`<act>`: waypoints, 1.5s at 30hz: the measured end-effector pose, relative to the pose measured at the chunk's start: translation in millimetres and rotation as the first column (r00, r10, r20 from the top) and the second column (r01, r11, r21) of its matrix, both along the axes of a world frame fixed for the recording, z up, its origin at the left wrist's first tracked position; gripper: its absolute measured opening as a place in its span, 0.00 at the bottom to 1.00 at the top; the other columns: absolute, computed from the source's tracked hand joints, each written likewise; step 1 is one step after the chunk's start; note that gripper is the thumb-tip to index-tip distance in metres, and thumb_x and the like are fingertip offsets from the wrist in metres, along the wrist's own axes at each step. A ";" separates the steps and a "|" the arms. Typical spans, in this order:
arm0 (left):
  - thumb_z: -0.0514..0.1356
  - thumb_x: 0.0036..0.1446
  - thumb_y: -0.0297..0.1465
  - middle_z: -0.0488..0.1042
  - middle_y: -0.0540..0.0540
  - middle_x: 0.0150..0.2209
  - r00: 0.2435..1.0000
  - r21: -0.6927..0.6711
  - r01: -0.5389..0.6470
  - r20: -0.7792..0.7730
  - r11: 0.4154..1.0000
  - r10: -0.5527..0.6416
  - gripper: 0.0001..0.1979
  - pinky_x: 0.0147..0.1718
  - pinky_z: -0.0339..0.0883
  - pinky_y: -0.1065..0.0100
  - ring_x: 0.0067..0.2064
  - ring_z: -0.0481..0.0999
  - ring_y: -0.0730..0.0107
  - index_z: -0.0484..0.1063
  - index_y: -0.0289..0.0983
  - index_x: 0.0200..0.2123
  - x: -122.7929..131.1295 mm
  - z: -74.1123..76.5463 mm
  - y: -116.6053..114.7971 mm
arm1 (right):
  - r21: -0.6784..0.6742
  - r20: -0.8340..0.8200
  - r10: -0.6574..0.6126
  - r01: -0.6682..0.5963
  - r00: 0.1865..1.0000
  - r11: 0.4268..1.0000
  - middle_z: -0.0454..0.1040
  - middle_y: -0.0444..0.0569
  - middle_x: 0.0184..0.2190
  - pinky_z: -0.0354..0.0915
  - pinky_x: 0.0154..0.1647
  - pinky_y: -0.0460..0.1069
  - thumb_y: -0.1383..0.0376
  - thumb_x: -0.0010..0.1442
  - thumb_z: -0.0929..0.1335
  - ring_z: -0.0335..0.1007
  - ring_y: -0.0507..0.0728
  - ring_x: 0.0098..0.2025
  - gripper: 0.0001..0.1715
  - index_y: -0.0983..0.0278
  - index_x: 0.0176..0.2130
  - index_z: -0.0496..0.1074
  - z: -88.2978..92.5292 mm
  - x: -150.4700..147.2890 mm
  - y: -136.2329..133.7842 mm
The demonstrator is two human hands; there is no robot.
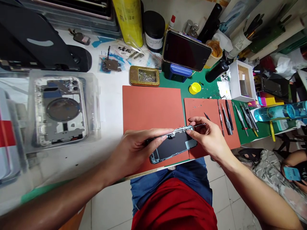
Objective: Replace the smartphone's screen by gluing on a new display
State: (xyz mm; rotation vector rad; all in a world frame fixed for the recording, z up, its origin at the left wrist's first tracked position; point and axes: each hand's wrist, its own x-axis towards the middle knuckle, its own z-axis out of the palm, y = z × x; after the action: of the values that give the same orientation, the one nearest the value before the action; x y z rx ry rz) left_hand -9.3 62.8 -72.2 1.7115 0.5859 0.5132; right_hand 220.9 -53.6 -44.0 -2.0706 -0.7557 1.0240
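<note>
A phone screen assembly [176, 145] is held tilted over the front edge of the brown mat [151, 108], its dark inner side showing. My left hand [136, 148] is closed, thumb and fingers pinching the assembly's upper left part, with a thin dark strip or tool partly hidden between them. At the assembly's upper right corner, my right hand [208, 134] is closed, its thumb pressing on the edge. A thin dark tool [200, 125] passes between the fingers of that hand.
Tweezers and drivers [226, 119] lie on the right-hand mat [199, 107]. Behind are a tin of screws [144, 76], a yellow cap [194, 88] and a phone on a stand [186, 50]. A phone housing [61, 110] sits in a clear tray at left. At far right, a person's hand holds a phone [292, 173].
</note>
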 end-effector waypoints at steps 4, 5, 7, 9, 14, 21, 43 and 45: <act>0.63 0.70 0.33 0.85 0.54 0.53 1.000 0.000 0.005 -0.004 1.000 -0.005 0.13 0.47 0.82 0.70 0.50 0.88 0.65 0.83 0.50 0.54 0.5 2.3 -0.1 | 0.007 -0.008 -0.009 0.009 1.000 1.000 0.77 0.50 0.46 0.70 0.41 0.54 0.54 0.54 0.77 0.72 0.56 0.39 0.27 0.59 0.51 0.78 -0.2 -0.3 -1.0; 0.63 0.70 0.33 0.85 0.54 0.53 1.000 0.004 0.005 -0.003 1.000 -0.005 0.13 0.47 0.82 0.70 0.50 0.88 0.66 0.83 0.51 0.54 0.6 2.8 -0.2 | 0.007 -0.011 -0.010 0.010 1.000 1.000 0.77 0.50 0.46 0.70 0.40 0.54 0.54 0.54 0.78 0.72 0.56 0.39 0.27 0.59 0.51 0.78 -0.4 -0.3 -1.2; 0.63 0.70 0.33 0.85 0.55 0.53 1.000 0.015 0.004 -0.001 1.000 -0.004 0.13 0.46 0.82 0.71 0.49 0.88 0.66 0.83 0.52 0.54 0.7 3.3 -0.4 | 0.009 -0.011 -0.010 0.010 1.000 1.000 0.77 0.49 0.46 0.69 0.40 0.54 0.54 0.54 0.78 0.72 0.56 0.39 0.27 0.59 0.52 0.78 -0.7 -0.2 -1.6; 0.63 0.70 0.33 0.85 0.55 0.52 1.000 0.030 -0.002 0.002 1.000 0.002 0.13 0.45 0.82 0.71 0.48 0.88 0.66 0.83 0.53 0.54 0.8 3.5 -0.6 | 0.009 -0.007 -0.008 0.008 1.000 1.000 0.77 0.50 0.46 0.70 0.40 0.54 0.54 0.55 0.77 0.72 0.56 0.39 0.27 0.59 0.52 0.78 -0.9 0.0 -1.8; 0.63 0.70 0.31 0.85 0.56 0.51 1.000 0.041 -0.002 0.018 0.999 0.001 0.14 0.45 0.81 0.72 0.47 0.88 0.67 0.83 0.53 0.54 0.8 4.3 -0.1 | 0.008 -0.011 -0.011 0.011 1.000 1.000 0.77 0.50 0.46 0.70 0.40 0.54 0.54 0.53 0.77 0.72 0.56 0.39 0.27 0.60 0.51 0.78 -0.7 -0.6 -0.2; 0.63 0.71 0.32 0.85 0.56 0.52 1.000 0.028 0.015 0.005 0.999 -0.015 0.15 0.47 0.81 0.72 0.50 0.87 0.67 0.83 0.54 0.55 0.5 5.8 0.9 | -0.003 -0.003 -0.020 0.020 1.000 1.000 0.75 0.49 0.44 0.70 0.40 0.54 0.55 0.52 0.76 0.71 0.55 0.39 0.26 0.61 0.50 0.77 0.2 -2.2 2.3; 0.64 0.70 0.29 0.84 0.58 0.54 0.999 0.035 0.029 0.045 0.999 -0.030 0.19 0.52 0.79 0.73 0.54 0.86 0.69 0.80 0.57 0.58 -2.2 0.5 -0.7 | -0.027 -0.011 -0.010 0.010 1.000 1.000 0.75 0.50 0.44 0.72 0.40 0.53 0.61 0.52 0.74 0.72 0.55 0.39 0.25 0.61 0.50 0.76 3.5 -2.1 6.2; 0.64 0.70 0.29 0.84 0.57 0.54 0.998 0.033 0.031 0.049 0.999 -0.033 0.19 0.51 0.80 0.73 0.54 0.86 0.68 0.81 0.56 0.58 -2.6 0.6 -1.0 | -0.025 -0.009 -0.019 0.018 1.000 1.000 0.75 0.49 0.43 0.71 0.39 0.53 0.61 0.51 0.74 0.72 0.55 0.38 0.25 0.61 0.49 0.76 3.4 -2.9 6.5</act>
State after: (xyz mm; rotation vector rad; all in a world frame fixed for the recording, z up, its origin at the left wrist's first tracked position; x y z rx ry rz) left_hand -11.9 61.8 -71.6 1.7307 0.5164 0.5434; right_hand 218.0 -47.0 -40.6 -2.0885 -0.7214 1.0367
